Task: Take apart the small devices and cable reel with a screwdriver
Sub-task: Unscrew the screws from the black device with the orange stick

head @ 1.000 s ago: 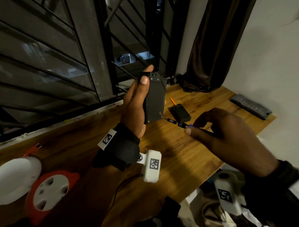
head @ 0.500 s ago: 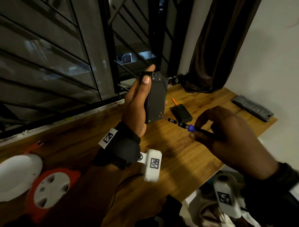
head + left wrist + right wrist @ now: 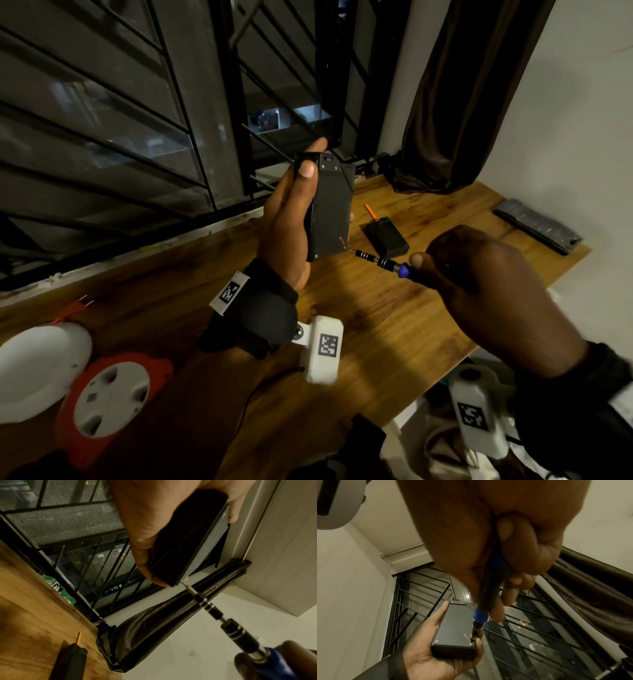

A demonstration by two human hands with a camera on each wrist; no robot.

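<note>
Since a second ago, little has shifted: screwdriver tip now seated in the corner screw. Black rectangular carbon-textured device (image 3: 330, 212) is gripped upright above the wooden worktop (image 3: 394, 329) by left hand (image 3: 291, 222); blue-collared black precision screwdriver (image 3: 383, 263) is pinched by right hand (image 3: 486, 284). Unscrewing step; steady turning is likely needed next.

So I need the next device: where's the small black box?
In the head view the small black box lies on the table, just right of the held device, beyond the screwdriver.
</note>
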